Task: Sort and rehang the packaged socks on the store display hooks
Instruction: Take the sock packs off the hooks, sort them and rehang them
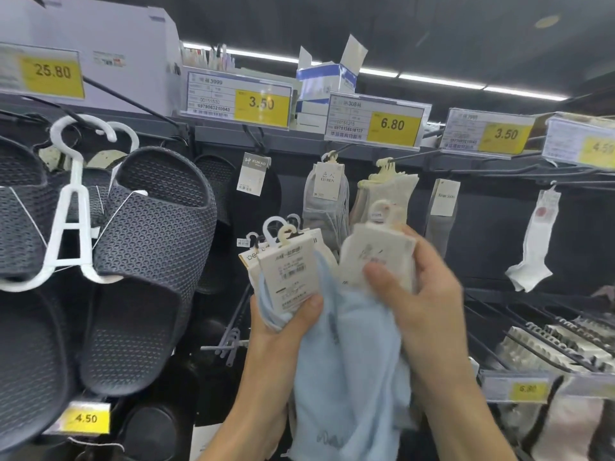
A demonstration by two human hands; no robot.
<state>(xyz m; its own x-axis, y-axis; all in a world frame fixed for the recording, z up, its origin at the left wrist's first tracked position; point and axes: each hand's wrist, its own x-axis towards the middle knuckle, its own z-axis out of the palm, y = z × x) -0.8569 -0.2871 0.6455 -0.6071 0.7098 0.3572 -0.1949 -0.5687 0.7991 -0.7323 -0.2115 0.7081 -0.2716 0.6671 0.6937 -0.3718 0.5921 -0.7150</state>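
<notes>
We record a dark metal display rack (pixel 492 234) across the whole frame. Its left part carries dark grey perforated rubber slippers (pixel 156 234), paired on white plastic hangers (pixel 71 207).

In front of the rack, low centre, we find the bundle of light blue fabric socks (pixel 349 361). Its long axis runs near vertical. The white card headers (pixel 289 274) and their small plastic hanger loops (pixel 273 227) point up, and the toes run down past the bottom edge.

The left hand (pixel 276 324) grips this bundle from the left, with the thumb pressed across the foot of the front header. Its fingers are hidden behind the bundle.

The right hand (pixel 429 287) holds a cream sock pack with a pale card label (pixel 379 251), thumb on the front and fingers curled round the right edge. The pack stands upright, slightly tilted, with its loop on top, and it lies against the upper right of the blue bundle. This area is blurred.

Behind the hands, grey packaged socks (pixel 324 201) and cream mesh socks (pixel 389 184) hang side by side. Well to the right hangs a white ankle sock (pixel 535 247), cuff up, toe pointing down and left.

Black wire hooks (pixel 133 104) project from the rack, and yellow-and-white price tags (pixel 392 124) line its top rail.
</notes>
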